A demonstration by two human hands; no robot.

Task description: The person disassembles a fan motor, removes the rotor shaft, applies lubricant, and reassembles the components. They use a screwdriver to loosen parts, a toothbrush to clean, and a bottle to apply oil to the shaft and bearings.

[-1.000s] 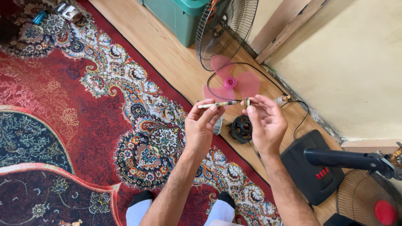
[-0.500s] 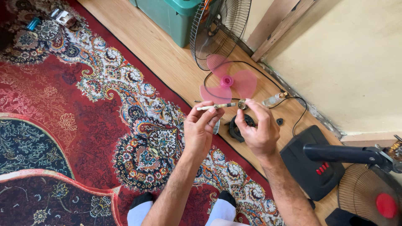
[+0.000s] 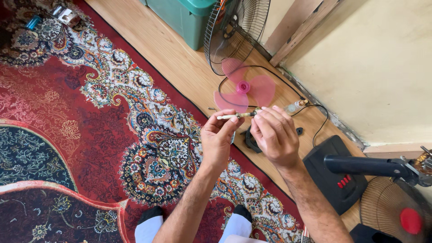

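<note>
Head view: patterned red carpet (image 3: 90, 135) lies beneath and to the left of both hands; bare wooden floor (image 3: 171, 58) runs beyond them to a cream wall (image 3: 373, 58). Left hand (image 3: 219, 140) pinches a thin white rod (image 3: 234, 116) by its near end; right hand (image 3: 275, 135) has its fingertips closed on the rod's other end, above the carpet edge. Just beyond the hands lies a pink fan blade (image 3: 243, 92); farther off, a wire fan guard (image 3: 234, 31) leans against a green bin (image 3: 191, 18), contents not visible. Right of the right hand stands a black fan base (image 3: 342, 180).
</note>
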